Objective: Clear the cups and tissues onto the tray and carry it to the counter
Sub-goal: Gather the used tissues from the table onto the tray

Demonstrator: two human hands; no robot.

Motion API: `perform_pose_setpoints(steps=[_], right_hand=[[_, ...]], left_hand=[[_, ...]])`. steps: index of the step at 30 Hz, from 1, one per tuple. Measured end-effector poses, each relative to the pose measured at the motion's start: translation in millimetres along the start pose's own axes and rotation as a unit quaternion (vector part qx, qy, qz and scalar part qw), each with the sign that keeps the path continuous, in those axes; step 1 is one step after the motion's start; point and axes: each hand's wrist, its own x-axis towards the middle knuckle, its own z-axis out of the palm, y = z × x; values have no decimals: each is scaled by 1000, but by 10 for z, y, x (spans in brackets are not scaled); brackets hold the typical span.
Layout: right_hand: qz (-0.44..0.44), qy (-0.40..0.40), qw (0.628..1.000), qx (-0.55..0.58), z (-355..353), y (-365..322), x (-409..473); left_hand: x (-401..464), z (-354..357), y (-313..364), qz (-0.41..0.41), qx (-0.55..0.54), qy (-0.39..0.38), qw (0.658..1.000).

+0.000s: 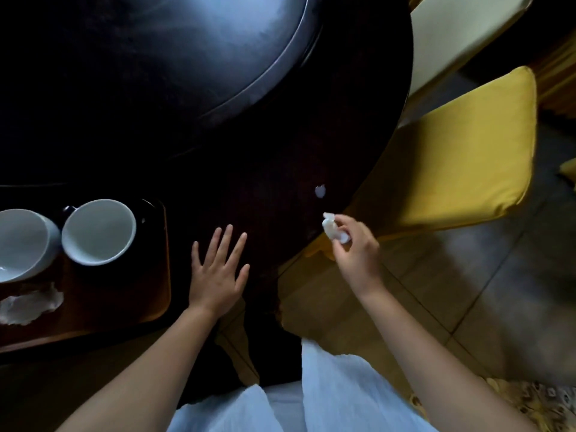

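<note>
A brown tray point(149, 294) lies on the dark round table at the left. On it stand two white cups, one point(98, 232) near the tray's right end and one point(21, 244) cut by the left edge. A crumpled tissue point(29, 302) lies on the tray in front of them. My left hand point(218, 272) rests flat on the table, fingers spread, just right of the tray. My right hand point(355, 244) pinches a small white tissue piece point(332, 230) at the table's right edge. Another small white scrap point(320, 191) lies on the table just beyond it.
A large glass turntable point(193, 51) fills the table's middle. A chair with a yellow cushion point(461, 157) stands close against the table on the right, with a pale chair point(461, 29) behind it. Tiled floor point(498, 307) lies to the right.
</note>
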Motion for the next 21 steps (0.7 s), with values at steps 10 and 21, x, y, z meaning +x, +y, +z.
perform_pose_setpoints(steps=[10,21], right_hand=[[-19,11,996,-86,157,348,1216],[-66,-31,981,-179,249,336,1463]], left_hand=[[20,9,15,-10,-7,5,1000],[25,-15,30,-10,-16,4,1000]])
